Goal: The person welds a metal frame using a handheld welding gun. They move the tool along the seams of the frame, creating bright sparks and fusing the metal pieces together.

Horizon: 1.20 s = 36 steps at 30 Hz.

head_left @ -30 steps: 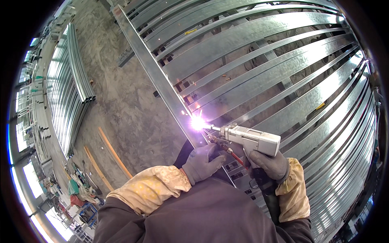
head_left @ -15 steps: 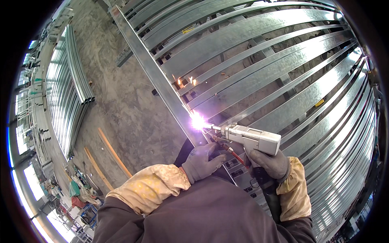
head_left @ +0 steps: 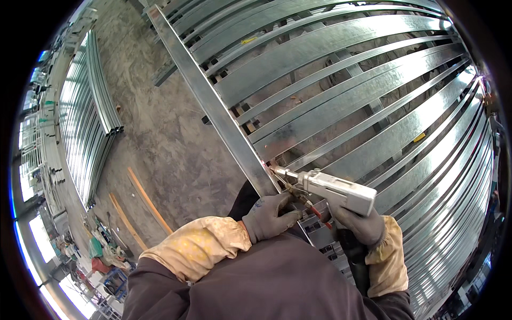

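Observation:
My right hand (head_left: 362, 225), in a grey glove, grips a boxy white-silver handheld welding gun (head_left: 341, 191) with a thick black hose below its handle. Its metal nozzle meets the inner edge of a galvanized steel rail (head_left: 213, 109), where a bar joins it; only a faint pink glow shows there. A brass-coloured fitting with a red, tube-like part (head_left: 313, 208) runs under the gun. My left hand (head_left: 269, 216), also gloved in grey, is curled at the rail's near end beside that fitting. Whatever its fingers hold, if anything, is hidden.
Parallel galvanized bars (head_left: 330, 98) stretch away to the right from the rail. On the floor at left lie a stack of steel tubes (head_left: 80, 117) and two wooden strips (head_left: 149, 200). A small yellow piece (head_left: 420, 137) sits among the bars. Bright light shows at the far right edge.
The bright welding arc and the sparks along the rail have gone out. The gun, held in my right hand, has shifted slightly right and nearer to me. My left hand has barely moved.

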Each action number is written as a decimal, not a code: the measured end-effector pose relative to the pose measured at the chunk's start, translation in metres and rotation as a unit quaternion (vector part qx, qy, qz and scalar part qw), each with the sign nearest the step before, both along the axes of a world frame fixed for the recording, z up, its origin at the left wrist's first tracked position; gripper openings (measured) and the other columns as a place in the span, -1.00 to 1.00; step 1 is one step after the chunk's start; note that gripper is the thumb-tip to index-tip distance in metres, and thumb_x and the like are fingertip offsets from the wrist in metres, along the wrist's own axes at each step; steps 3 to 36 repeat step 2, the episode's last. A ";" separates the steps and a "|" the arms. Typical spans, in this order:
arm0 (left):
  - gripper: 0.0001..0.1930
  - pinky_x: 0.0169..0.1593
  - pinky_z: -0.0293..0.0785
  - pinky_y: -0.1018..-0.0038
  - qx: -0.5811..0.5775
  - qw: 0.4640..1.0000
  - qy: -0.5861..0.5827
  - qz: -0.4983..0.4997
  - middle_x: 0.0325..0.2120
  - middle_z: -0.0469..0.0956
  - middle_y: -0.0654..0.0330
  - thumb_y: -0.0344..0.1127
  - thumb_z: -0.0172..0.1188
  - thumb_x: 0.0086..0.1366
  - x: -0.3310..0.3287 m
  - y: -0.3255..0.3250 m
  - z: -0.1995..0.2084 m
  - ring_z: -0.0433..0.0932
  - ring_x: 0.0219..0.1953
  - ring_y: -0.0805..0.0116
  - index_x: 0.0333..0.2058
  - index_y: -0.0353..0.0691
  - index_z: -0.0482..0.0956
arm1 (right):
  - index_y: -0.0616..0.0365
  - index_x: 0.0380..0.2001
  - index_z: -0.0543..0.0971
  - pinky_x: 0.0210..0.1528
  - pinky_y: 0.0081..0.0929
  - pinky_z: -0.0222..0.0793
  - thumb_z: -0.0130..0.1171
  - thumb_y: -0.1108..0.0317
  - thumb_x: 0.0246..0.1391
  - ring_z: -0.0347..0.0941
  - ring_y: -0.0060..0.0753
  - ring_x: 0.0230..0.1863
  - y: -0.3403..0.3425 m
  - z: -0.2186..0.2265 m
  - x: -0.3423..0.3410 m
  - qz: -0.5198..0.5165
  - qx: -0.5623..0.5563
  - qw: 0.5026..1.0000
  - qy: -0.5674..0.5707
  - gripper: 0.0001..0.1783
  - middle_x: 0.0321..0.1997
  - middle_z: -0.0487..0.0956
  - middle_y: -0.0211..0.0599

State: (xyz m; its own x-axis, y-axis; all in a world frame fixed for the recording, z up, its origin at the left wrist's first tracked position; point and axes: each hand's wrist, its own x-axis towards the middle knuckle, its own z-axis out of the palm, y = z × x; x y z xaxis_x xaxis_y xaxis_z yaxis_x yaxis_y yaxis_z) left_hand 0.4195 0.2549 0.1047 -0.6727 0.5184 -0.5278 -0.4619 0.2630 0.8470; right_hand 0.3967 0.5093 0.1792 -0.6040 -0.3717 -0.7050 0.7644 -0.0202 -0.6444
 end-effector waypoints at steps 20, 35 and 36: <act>-0.60 -0.33 0.50 0.45 0.036 0.999 -0.035 -0.002 -0.49 0.64 0.19 -0.27 0.24 0.31 -0.003 -0.001 0.003 0.57 -0.47 0.49 0.07 -0.32 0.52 | 0.24 0.15 0.46 -0.38 -0.58 0.51 0.22 0.22 0.28 0.53 -0.58 -0.37 0.001 0.011 -0.005 0.004 -0.008 1.000 -0.013 -0.53 -0.22 0.62 -0.30; -0.60 -0.33 0.50 0.45 0.036 0.999 -0.035 -0.002 -0.49 0.64 0.19 -0.27 0.24 0.31 -0.003 -0.001 0.003 0.57 -0.47 0.49 0.07 -0.32 0.52 | 0.24 0.15 0.46 -0.38 -0.58 0.51 0.22 0.22 0.28 0.53 -0.58 -0.37 0.001 0.011 -0.005 0.004 -0.008 1.000 -0.013 -0.53 -0.22 0.62 -0.30; -0.60 -0.33 0.50 0.45 0.036 0.999 -0.035 -0.002 -0.49 0.64 0.19 -0.27 0.24 0.31 -0.003 -0.001 0.003 0.57 -0.47 0.49 0.07 -0.32 0.52 | 0.24 0.15 0.46 -0.38 -0.58 0.51 0.22 0.22 0.28 0.53 -0.58 -0.37 0.001 0.011 -0.005 0.004 -0.008 1.000 -0.013 -0.53 -0.22 0.62 -0.30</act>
